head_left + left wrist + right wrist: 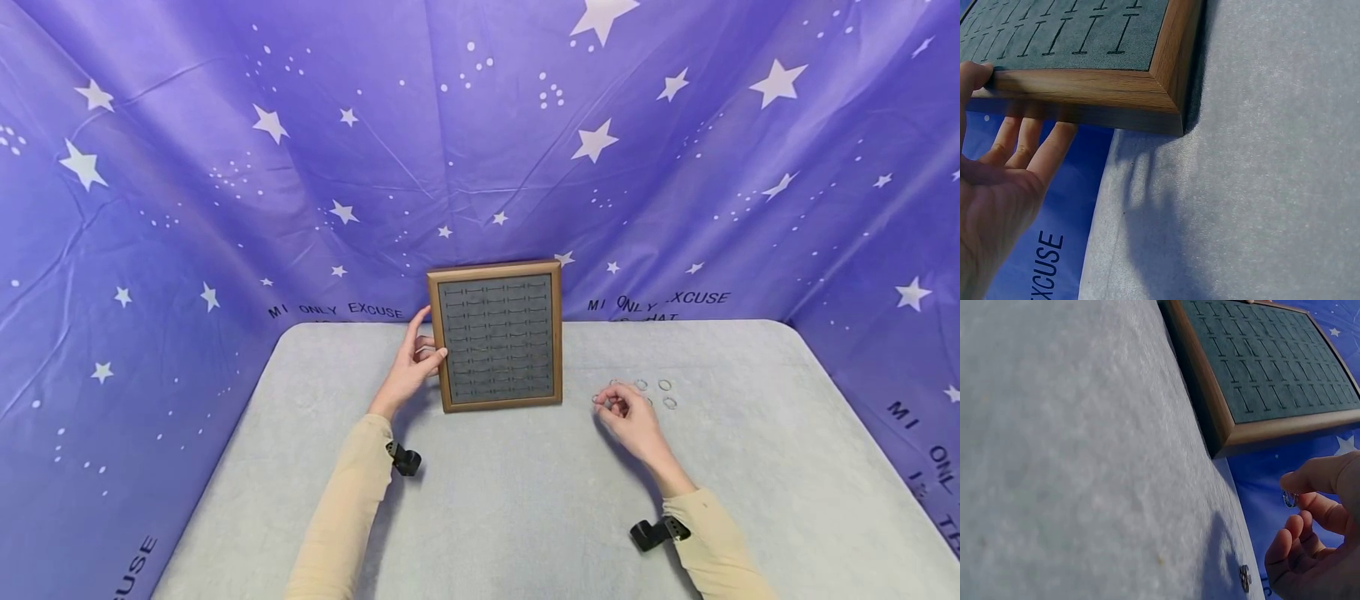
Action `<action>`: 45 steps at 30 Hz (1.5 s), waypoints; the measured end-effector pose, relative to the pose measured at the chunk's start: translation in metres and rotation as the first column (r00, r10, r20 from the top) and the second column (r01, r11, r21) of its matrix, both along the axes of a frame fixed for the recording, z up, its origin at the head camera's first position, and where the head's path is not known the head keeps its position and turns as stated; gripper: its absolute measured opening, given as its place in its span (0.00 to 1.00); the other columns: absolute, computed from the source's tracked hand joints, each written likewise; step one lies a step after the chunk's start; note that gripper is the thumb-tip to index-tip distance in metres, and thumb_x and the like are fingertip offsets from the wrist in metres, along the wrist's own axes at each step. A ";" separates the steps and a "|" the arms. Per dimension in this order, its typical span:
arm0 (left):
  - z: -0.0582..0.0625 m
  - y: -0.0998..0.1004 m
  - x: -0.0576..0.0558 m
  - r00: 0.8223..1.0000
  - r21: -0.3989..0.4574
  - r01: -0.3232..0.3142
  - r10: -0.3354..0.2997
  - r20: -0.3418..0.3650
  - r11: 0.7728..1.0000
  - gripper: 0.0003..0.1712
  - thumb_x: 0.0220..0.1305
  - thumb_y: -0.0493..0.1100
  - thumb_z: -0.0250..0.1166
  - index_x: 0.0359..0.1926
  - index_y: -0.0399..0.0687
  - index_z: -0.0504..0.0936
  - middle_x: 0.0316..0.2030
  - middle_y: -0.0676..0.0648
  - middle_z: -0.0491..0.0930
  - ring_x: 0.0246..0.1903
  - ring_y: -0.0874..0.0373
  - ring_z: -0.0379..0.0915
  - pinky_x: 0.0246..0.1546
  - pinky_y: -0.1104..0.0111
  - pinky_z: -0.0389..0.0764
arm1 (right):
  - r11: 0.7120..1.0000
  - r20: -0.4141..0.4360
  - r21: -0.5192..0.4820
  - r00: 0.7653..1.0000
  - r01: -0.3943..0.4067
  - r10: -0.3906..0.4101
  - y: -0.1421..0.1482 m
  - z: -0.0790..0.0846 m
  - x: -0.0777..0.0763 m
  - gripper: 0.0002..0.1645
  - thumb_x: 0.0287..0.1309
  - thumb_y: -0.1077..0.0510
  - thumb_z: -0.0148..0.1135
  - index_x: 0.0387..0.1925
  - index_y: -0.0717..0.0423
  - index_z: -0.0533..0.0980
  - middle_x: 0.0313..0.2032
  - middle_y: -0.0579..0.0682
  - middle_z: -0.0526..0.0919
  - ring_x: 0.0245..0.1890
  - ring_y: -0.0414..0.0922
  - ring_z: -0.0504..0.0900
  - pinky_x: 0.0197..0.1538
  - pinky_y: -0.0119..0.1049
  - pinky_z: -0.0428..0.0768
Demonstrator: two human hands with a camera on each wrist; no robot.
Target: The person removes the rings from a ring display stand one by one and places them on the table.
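Note:
A wooden-framed ring display board stands upright on the table, its dark green-grey panel cut with rows of short slots. My left hand grips its left side; in the left wrist view the thumb lies on the front of the frame and the other fingers reach along its side. To the right of the board, my right hand pinches a small silver-coloured ring between thumb and index finger. No ring shows in the visible slots.
Several loose rings lie on the grey cloth-covered table around and beyond the right hand, partly hidden by it. A purple curtain with white stars hangs close behind the board and along both sides.

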State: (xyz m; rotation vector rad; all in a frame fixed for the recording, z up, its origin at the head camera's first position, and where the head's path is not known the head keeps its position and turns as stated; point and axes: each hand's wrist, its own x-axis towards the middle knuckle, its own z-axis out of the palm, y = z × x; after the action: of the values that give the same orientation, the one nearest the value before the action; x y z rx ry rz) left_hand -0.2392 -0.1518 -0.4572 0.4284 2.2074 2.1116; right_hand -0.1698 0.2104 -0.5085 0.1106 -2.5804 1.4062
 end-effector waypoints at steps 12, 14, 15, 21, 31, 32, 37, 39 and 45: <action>-0.001 0.001 0.001 1.000 -0.012 -0.005 0.005 -0.024 1.000 0.45 0.66 0.30 0.60 0.76 0.51 0.47 0.43 0.33 0.69 0.34 0.55 0.72 0.36 0.62 0.82 | 0.999 -0.027 0.030 0.999 0.022 -0.021 0.018 -0.002 0.002 0.03 0.50 0.70 0.65 0.30 0.65 0.78 0.30 0.53 0.73 0.27 0.37 0.68 0.32 0.26 0.67; -0.001 0.001 0.002 1.000 -0.015 -0.008 0.008 -0.028 1.000 0.45 0.66 0.29 0.60 0.76 0.51 0.47 0.43 0.33 0.70 0.34 0.55 0.73 0.36 0.62 0.82 | 0.999 -0.028 0.033 0.999 0.029 -0.028 0.020 -0.002 0.003 0.03 0.51 0.69 0.65 0.30 0.65 0.78 0.30 0.54 0.73 0.27 0.37 0.68 0.31 0.25 0.67; -0.001 0.001 0.002 1.000 -0.017 -0.009 0.008 -0.028 1.000 0.45 0.66 0.30 0.60 0.76 0.52 0.47 0.43 0.33 0.70 0.35 0.55 0.73 0.36 0.62 0.82 | 0.999 -0.024 0.033 0.999 0.030 -0.029 0.022 -0.002 0.004 0.03 0.51 0.69 0.65 0.30 0.65 0.78 0.30 0.54 0.73 0.26 0.37 0.68 0.31 0.25 0.67; -0.001 0.000 0.002 0.999 -0.022 -0.006 0.005 -0.033 1.000 0.45 0.66 0.30 0.60 0.76 0.52 0.47 0.43 0.32 0.70 0.35 0.55 0.74 0.36 0.63 0.82 | 0.998 -0.012 0.047 0.999 0.038 -0.038 0.028 -0.003 0.007 0.03 0.52 0.69 0.66 0.30 0.64 0.78 0.30 0.54 0.73 0.26 0.36 0.67 0.30 0.26 0.66; -0.001 0.000 0.001 0.999 -0.030 0.003 -0.004 -0.043 1.000 0.45 0.66 0.30 0.59 0.77 0.52 0.46 0.43 0.32 0.70 0.35 0.53 0.73 0.35 0.63 0.82 | 0.994 -0.003 0.108 1.000 0.028 -0.028 0.035 -0.003 0.010 0.03 0.52 0.68 0.66 0.29 0.63 0.78 0.27 0.52 0.71 0.25 0.37 0.66 0.31 0.30 0.65; -0.001 0.000 0.001 0.999 -0.033 0.002 -0.004 -0.045 0.999 0.45 0.66 0.30 0.59 0.77 0.52 0.46 0.43 0.32 0.70 0.35 0.53 0.73 0.35 0.63 0.82 | 0.994 0.004 0.111 1.000 0.026 -0.026 0.036 -0.003 0.010 0.03 0.52 0.68 0.66 0.30 0.63 0.78 0.26 0.51 0.71 0.25 0.37 0.66 0.31 0.31 0.65; 0.000 0.001 0.001 0.998 -0.042 -0.007 0.005 -0.055 0.999 0.45 0.66 0.30 0.60 0.76 0.51 0.47 0.42 0.35 0.70 0.35 0.52 0.72 0.35 0.64 0.81 | 0.992 0.050 0.127 0.999 0.012 -0.018 0.039 -0.003 0.012 0.03 0.54 0.68 0.66 0.31 0.62 0.78 0.28 0.52 0.72 0.26 0.38 0.66 0.31 0.32 0.65; 0.000 0.001 0.001 0.999 -0.044 -0.008 0.005 -0.050 0.999 0.45 0.66 0.30 0.60 0.76 0.52 0.47 0.42 0.36 0.70 0.35 0.52 0.72 0.35 0.64 0.81 | 0.991 0.065 0.130 0.998 0.005 -0.014 0.040 -0.003 0.012 0.03 0.54 0.68 0.66 0.31 0.62 0.79 0.29 0.52 0.73 0.26 0.38 0.66 0.31 0.32 0.65; 0.000 0.000 0.002 0.999 -0.058 -0.007 0.005 -0.044 0.998 0.45 0.67 0.31 0.60 0.77 0.53 0.46 0.43 0.36 0.70 0.36 0.51 0.71 0.37 0.63 0.81 | 0.988 0.088 0.151 0.996 -0.013 0.000 0.041 -0.005 0.013 0.04 0.53 0.69 0.66 0.31 0.61 0.79 0.29 0.51 0.73 0.27 0.41 0.66 0.31 0.33 0.65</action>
State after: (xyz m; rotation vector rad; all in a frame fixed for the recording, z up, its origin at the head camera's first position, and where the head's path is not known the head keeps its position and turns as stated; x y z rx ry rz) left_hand -0.2375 -0.1515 -0.4568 0.4690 2.2898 2.0545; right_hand -0.1572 0.2513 -0.5140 0.0815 -2.7597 1.2417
